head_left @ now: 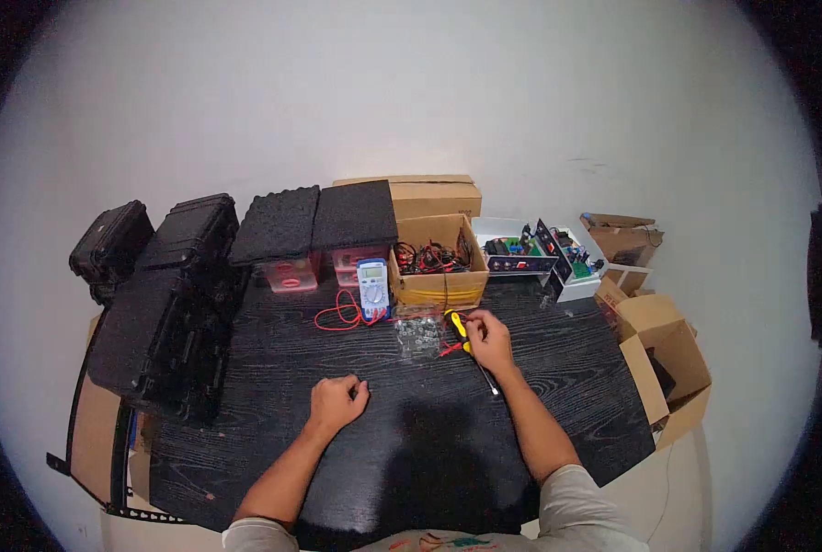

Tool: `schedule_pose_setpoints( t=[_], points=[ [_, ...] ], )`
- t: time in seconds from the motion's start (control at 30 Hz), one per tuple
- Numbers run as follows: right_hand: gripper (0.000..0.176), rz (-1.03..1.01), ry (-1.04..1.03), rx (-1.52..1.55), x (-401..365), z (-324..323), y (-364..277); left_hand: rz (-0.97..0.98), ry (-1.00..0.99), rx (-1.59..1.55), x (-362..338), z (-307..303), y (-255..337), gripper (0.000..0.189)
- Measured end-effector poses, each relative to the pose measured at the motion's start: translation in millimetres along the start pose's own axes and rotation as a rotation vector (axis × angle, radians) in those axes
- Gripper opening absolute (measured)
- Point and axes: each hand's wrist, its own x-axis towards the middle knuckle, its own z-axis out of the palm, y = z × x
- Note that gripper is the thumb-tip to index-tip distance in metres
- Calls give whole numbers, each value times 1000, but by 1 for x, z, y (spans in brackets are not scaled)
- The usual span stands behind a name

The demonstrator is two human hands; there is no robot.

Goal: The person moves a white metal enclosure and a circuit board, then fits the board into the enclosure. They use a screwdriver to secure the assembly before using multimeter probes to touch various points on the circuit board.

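My left hand [339, 403] rests on the black wood-grain table with its fingers curled and nothing visible in them. Farther right, my right hand [490, 341] has its fingertips pinched beside a yellow and black tool [457, 324]; whatever they hold is too small to make out. A screwdriver shaft [487, 377] extends below that hand. Just left of it lies a clear plastic bag [417, 337] of small parts, with red probe leads [450, 350] near its right edge. The blue and white multimeter [373, 284] stands behind the bag, its red cable [330, 321] looped to the left.
An open cardboard box [440, 293] of cables stands at the back centre. Behind it is another carton [448, 195]. Open electronics housings [576, 288] sit at back right. Black hard cases [140, 336] and foam sheets [278, 221] fill the left. Another open carton [690, 368] is beyond the right edge.
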Motion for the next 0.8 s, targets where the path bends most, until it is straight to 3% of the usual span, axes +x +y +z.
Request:
schedule_pose_setpoints(
  t=[0.07,0.17,0.27,0.4,0.5,0.53,0.63,0.73,0.8],
  points=[
    [32,-245,247,-117,10,-3,0,-37,-25,3,0,0,-2,25],
    [66,-114,282,-324,36,-22,9,-59,-24,-26,-1,1,-2,25],
    [84,-124,311,-555,61,-37,23,-46,0,-60,-3,1,-3,26],
    [100,-128,187,-901,87,-51,47,-97,-35,-69,-2,-2,3,26],
    [90,-178,139,-941,98,-56,55,-99,-39,-47,-1,-3,1,25],
    [74,-220,192,-1042,105,-54,64,-97,-33,-61,-2,-1,-1,24],
    [56,-319,230,-1059,114,-50,76,-102,-33,-69,-3,0,-3,23],
    [47,-368,198,-1078,121,-49,82,-107,-31,-76,-1,-1,-2,22],
    [59,-419,227,-1065,119,-50,86,-106,-22,-76,-1,0,-3,23]
  ],
)
